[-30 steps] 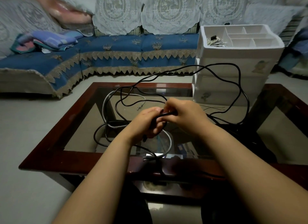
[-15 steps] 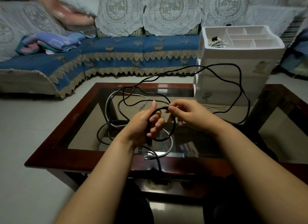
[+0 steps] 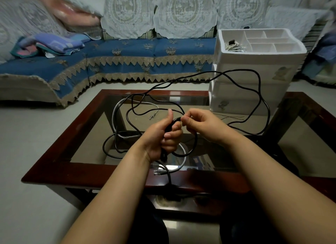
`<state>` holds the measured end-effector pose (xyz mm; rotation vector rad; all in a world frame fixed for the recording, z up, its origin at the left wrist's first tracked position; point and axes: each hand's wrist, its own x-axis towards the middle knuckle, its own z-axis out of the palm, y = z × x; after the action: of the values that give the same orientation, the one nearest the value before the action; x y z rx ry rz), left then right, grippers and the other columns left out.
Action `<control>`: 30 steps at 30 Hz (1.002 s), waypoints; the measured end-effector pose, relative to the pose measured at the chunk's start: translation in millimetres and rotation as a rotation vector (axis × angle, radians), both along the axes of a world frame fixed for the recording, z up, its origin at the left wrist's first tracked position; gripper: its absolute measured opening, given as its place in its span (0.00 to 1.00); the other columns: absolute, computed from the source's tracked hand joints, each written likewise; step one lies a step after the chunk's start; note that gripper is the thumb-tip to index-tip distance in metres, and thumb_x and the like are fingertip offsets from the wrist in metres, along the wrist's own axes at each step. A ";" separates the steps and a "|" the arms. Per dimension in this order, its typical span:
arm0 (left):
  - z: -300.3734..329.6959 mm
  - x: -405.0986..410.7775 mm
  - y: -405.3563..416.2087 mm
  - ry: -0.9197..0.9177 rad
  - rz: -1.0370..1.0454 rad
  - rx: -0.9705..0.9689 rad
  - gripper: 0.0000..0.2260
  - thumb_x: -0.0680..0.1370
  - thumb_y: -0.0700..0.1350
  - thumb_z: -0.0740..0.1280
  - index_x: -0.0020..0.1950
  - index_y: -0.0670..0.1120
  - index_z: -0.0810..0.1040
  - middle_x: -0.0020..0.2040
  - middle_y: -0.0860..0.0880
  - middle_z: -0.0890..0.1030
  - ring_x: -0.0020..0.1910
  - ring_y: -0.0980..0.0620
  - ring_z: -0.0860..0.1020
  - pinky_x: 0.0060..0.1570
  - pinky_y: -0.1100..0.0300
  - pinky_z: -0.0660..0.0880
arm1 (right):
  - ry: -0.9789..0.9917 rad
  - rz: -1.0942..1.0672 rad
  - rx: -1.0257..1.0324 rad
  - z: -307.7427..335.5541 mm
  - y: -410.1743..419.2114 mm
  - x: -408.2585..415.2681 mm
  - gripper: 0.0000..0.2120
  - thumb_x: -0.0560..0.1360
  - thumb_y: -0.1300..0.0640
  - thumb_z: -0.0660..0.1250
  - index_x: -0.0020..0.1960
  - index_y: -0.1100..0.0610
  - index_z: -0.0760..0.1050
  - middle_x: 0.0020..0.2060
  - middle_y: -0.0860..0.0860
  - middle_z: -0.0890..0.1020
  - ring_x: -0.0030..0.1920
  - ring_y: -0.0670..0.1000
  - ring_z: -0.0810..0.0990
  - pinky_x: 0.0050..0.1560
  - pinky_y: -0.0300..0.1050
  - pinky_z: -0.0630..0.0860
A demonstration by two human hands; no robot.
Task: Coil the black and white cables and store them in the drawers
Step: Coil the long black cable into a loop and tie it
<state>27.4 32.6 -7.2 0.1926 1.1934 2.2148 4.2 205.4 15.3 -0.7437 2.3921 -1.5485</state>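
Observation:
A long black cable (image 3: pixel 261 105) loops loosely above the glass coffee table (image 3: pixel 76 134), its far bends rising in front of the white drawer unit (image 3: pixel 254 83). My left hand (image 3: pixel 163 134) grips a small coil of that cable in its fist, thumb up. Just to its right, my right hand (image 3: pixel 200 123) pinches the cable at the top of the coil. A white cable (image 3: pixel 116 116) with clear plugs lies on the glass beneath and to the left of my hands.
The drawer unit's top tray (image 3: pixel 261 42) has several compartments, one holding a bundled light cable. A blue-covered sofa (image 3: pixel 127 58) runs along the back with folded cloths at the left. The table's dark wooden frame surrounds the glass.
My hands have drawn slightly apart and a small loop has formed beside my left fist. My left thumb has lifted upright. The big cable loops shifted a little.

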 end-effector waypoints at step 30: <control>2.6 -6.9 1.7 0.255 0.762 -0.135 0.20 0.84 0.53 0.47 0.68 0.47 0.71 0.62 0.48 0.76 0.44 0.55 0.83 0.30 0.65 0.73 | 0.510 -0.057 0.960 -14.9 -22.5 13.2 0.21 0.77 0.64 0.61 0.67 0.48 0.70 0.57 0.51 0.80 0.57 0.54 0.78 0.50 0.50 0.78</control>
<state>20.5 34.3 -4.6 -0.0551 1.7680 2.7921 17.4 182.9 0.4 -0.8703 3.0416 -0.0636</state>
